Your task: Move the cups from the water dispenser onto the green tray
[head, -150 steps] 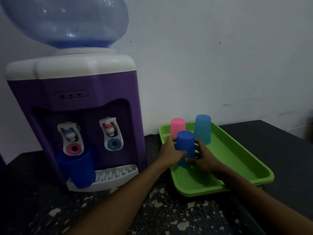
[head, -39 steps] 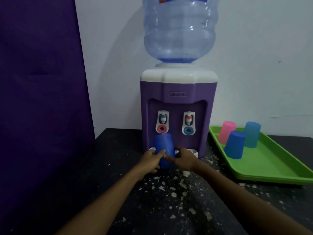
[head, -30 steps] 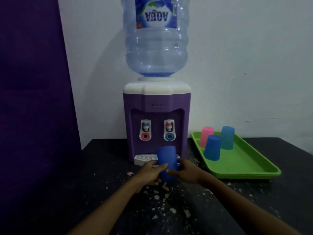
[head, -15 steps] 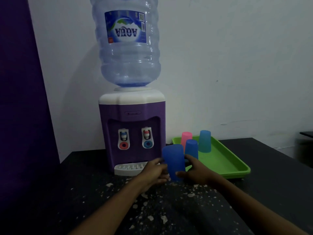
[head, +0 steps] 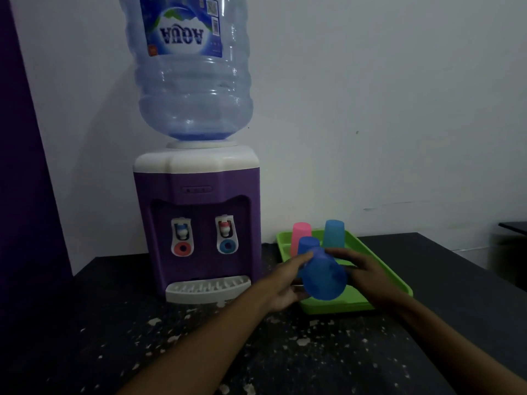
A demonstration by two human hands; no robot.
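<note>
A dark blue cup (head: 323, 276) hangs tilted over the near left part of the green tray (head: 396, 283). My left hand (head: 285, 283) and my right hand (head: 362, 273) clasp it from both sides. Three cups stand upside down at the tray's back: a pink cup (head: 301, 233), a light blue cup (head: 334, 233) and another dark blue cup (head: 308, 243), partly hidden behind the held one. The purple water dispenser (head: 196, 223) stands to the left, and its white drip tray (head: 206, 289) has no cup on it.
A large water bottle (head: 189, 69) sits on top of the dispenser. The black tabletop (head: 199, 352) is flecked with pale chips. A purple panel (head: 20, 166) stands at the far left, a white wall behind, and a dark object (head: 510, 252) at the right edge.
Both hands have carried the dark blue cup from the dispenser's drip tray to the right, over the green tray, and it now tilts. The view has shifted and come closer.
</note>
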